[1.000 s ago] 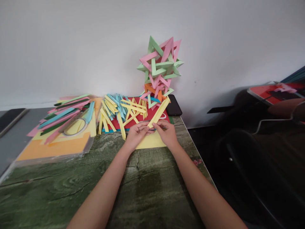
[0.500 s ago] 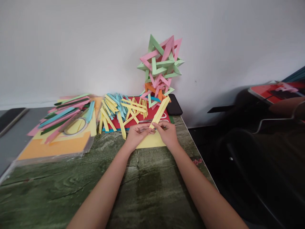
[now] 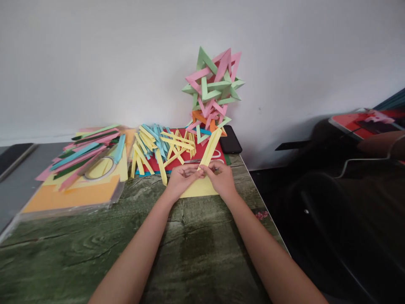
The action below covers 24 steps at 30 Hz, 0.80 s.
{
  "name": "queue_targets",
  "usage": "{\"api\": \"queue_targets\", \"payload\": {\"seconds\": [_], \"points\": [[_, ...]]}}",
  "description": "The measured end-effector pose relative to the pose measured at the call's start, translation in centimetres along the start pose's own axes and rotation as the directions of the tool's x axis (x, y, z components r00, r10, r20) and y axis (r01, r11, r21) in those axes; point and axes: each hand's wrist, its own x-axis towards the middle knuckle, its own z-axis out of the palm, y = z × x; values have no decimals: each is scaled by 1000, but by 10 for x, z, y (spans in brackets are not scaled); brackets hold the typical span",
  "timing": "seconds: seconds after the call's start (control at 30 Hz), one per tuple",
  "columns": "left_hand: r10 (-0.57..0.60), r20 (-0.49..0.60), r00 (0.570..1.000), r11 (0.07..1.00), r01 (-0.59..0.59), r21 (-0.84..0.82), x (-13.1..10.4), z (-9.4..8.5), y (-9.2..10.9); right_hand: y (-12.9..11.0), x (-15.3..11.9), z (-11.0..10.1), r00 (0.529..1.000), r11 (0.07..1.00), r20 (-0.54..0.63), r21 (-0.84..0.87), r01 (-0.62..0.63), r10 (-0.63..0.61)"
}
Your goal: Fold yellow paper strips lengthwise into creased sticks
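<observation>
Between my two hands is a yellow paper strip (image 3: 210, 147) with a crease along its length, tilted up and away to the right. My left hand (image 3: 183, 179) pinches its near end from the left. From the right, my right hand (image 3: 220, 178) grips the same end with thumb and fingers, so the fingertips of both hands meet there. Beneath them lies a yellow paper sheet (image 3: 201, 188) on the table. Just beyond, folded yellow strips (image 3: 177, 145) and blue strips (image 3: 160, 141) lie heaped on a red sheet (image 3: 152, 165).
A pink and green paper star model (image 3: 215, 78) stands against the wall, smaller star shapes below it. Beside it lies a black phone (image 3: 231, 139). At left, coloured strips (image 3: 85, 154) and a tape roll (image 3: 100, 167) rest on orange paper (image 3: 74, 196). The table edge (image 3: 265, 207) runs along the right.
The strip's far end has shifted slightly left and down. My right hand's fingertips have moved a little left along it, while the left hand stays nearly in place.
</observation>
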Motion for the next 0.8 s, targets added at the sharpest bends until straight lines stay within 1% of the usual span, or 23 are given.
{"api": "queue_targets", "payload": {"seconds": [0.07, 0.2, 0.3, 0.4, 0.47, 0.5, 0.57, 0.63, 0.7, 0.8], "points": [[11, 8, 1000, 1000, -11, 20, 1, -1, -2, -1, 0, 0, 1000, 999, 8, 14, -29, 29], [24, 23, 999, 998, -26, 53, 3, -3, -6, 0, -2, 2, 992, 991, 22, 47, -128, 127], [38, 24, 999, 998, -39, 47, 3, -3, -6, 3, -2, 2, 983, 978, 20, 96, -185, 184], [41, 10, 999, 999, -41, 7, 2, -2, -3, 6, 3, -1, 972, 952, -37, 217, -218, 231], [33, 16, 999, 999, -33, -6, 2, -2, -2, 6, 6, -6, 952, 904, -66, 340, -259, 298], [26, 34, 999, 1000, -26, -2, 2, -3, -1, 6, 8, -8, 941, 869, -55, 404, -285, 334], [10, 84, 996, 1000, -11, 12, 3, -5, -1, 4, 10, -12, 932, 807, 35, 489, -330, 360], [2, 125, 992, 1000, -2, 4, 3, -7, -2, 2, 9, -14, 918, 782, 150, 485, -391, 366], [15, 124, 992, 999, -11, -32, 3, -8, -3, -1, 7, -12, 901, 802, 251, 413, -430, 354], [32, 85, 996, 998, -28, -49, 3, -6, -2, -3, 2, -6, 889, 854, 374, 337, -395, 263]]}}
